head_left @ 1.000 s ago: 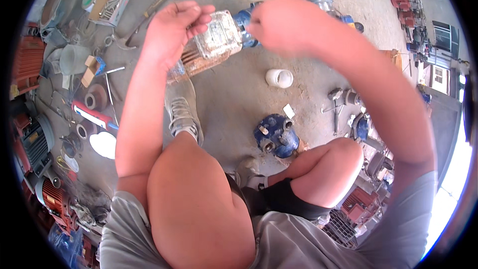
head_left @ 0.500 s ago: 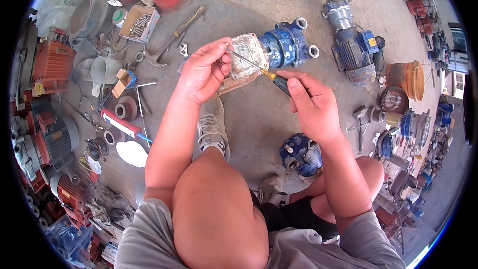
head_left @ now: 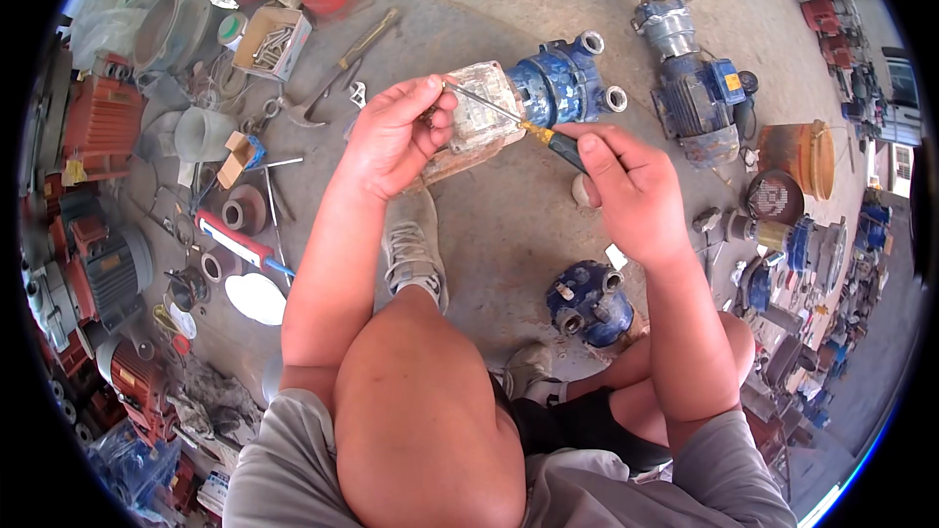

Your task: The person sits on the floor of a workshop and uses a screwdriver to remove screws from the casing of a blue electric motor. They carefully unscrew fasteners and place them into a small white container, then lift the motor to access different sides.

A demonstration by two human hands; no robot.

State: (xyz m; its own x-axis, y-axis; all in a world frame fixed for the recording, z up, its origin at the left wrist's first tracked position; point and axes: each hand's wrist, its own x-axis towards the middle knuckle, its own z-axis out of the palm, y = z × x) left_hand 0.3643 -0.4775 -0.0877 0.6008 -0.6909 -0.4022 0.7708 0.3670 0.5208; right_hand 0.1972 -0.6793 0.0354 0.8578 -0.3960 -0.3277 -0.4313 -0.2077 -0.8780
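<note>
In my right hand (head_left: 634,194) I grip a screwdriver (head_left: 561,148) by its dark green and yellow handle. Its thin shaft slants up and left to my left hand (head_left: 399,137), whose thumb and fingers pinch together at the tip. Whatever they hold there is too small to make out. Just beyond and below both hands lies a blue pump (head_left: 559,88) with a motor, its paint worn. The whitish, stained terminal box (head_left: 481,108) on top of that motor sits behind the screwdriver shaft. The left hand and forearm partly hide the motor.
A hammer (head_left: 303,113), an adjustable wrench (head_left: 358,94) and a box of bolts (head_left: 274,44) lie to the left, with a red-and-white sealant gun (head_left: 235,239). A blue pump part (head_left: 591,303) rests below my right hand. Another pump motor (head_left: 699,103) and a rusty bucket (head_left: 797,158) stand right.
My right hand has shifted a little to the right with the screwdriver. The left hand has moved slightly left, and its fingertips stay by the screwdriver's tip.
</note>
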